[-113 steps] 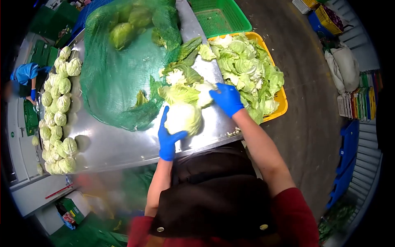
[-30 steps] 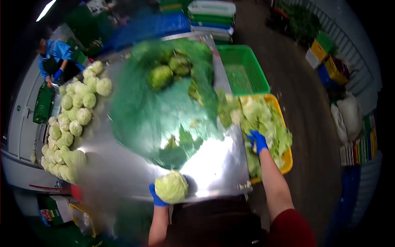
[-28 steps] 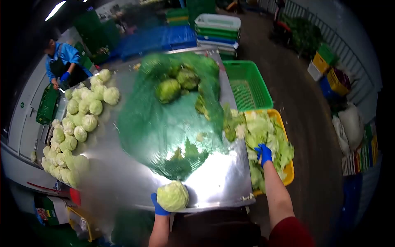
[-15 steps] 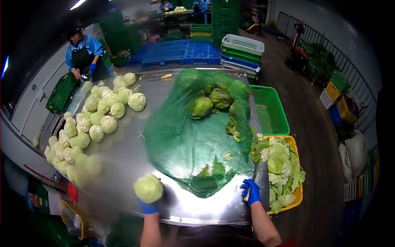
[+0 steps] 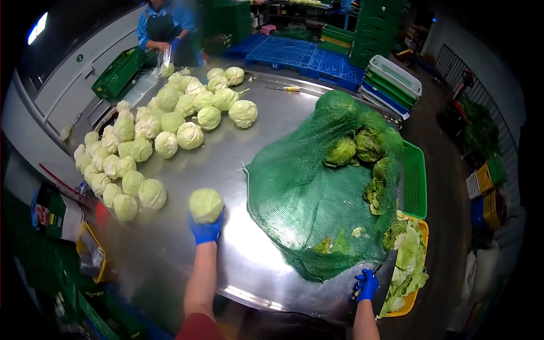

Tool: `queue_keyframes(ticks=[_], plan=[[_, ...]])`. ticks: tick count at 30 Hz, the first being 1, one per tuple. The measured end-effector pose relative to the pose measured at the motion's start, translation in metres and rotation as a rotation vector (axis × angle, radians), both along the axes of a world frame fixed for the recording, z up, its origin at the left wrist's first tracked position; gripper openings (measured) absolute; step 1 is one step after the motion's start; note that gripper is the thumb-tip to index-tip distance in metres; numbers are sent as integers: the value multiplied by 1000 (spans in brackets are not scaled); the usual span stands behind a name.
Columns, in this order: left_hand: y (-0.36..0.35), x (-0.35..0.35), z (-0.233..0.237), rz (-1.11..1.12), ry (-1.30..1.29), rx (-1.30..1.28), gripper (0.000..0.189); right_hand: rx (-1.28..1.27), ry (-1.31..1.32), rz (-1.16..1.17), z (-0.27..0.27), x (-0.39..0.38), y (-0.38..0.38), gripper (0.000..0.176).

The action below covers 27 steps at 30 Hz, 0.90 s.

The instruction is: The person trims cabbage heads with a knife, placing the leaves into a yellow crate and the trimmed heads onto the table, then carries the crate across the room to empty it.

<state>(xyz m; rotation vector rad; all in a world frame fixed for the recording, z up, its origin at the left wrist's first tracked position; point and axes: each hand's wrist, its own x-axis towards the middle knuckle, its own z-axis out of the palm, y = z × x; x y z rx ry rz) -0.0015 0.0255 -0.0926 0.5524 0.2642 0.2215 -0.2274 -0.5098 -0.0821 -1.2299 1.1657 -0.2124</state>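
Observation:
My left hand (image 5: 206, 229), in a blue glove, holds a pale trimmed cabbage (image 5: 205, 205) over the steel table (image 5: 226, 156). My right hand (image 5: 367, 284), also gloved in blue, is closed round a knife (image 5: 356, 293) near the table's right front corner; its blade is thin and hard to make out. Between the hands, a green mesh bag (image 5: 292, 187) lies spread out, with several darker untrimmed cabbages (image 5: 340, 152) at its far end and loose leaf scraps on it. Several trimmed cabbages (image 5: 190, 135) are heaped along the left side of the table.
A yellow crate (image 5: 424, 238) of cut leaves (image 5: 409, 266) stands off the right edge, beside a green crate (image 5: 415, 178). Another knife (image 5: 289, 88) lies at the table's far edge. Across the far left corner, a co-worker (image 5: 167, 28) handles a cabbage. Blue pallets (image 5: 283, 54) lie beyond.
My left hand has carried the cabbage forward and left, toward the heap. The view has turned left, so the bag and crates appear farther right. My right hand keeps the knife.

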Motion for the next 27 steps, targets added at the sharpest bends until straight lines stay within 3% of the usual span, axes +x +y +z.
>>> queue_keyframes(ticks=[2, 4, 5, 6, 7, 10, 13, 18, 23, 27], plan=[[25, 35, -9, 94, 14, 182, 62, -1, -7, -7, -2, 0, -1, 23], [26, 58, 45, 130, -21, 143, 61, -8, 17, -28, -3, 1, 0, 23], [41, 72, 62, 143, -50, -139, 60, -12, 26, -37, -3, 2, 0, 23], [78, 101, 44, 145, -35, 19, 62, -19, 28, -40, -5, 3, -1, 23], [95, 116, 64, 172, -62, -175, 66, -26, 31, -43, -8, 2, -2, 23], [131, 146, 132, 353, -173, -361, 72, -60, 51, -52, -5, 5, 1, 23], [149, 157, 170, 279, -402, -187, 65, -77, 45, -69, -4, 7, 4, 22], [96, 140, 154, -21, -139, 82, 62, -65, 6, -110, 2, 8, 16, 21], [20, 115, 72, -124, 124, -40, 62, -59, 13, -68, 3, 4, 14, 27], [-47, 99, 54, -196, 130, 19, 61, -13, -111, -83, -9, -1, 9, 22]])
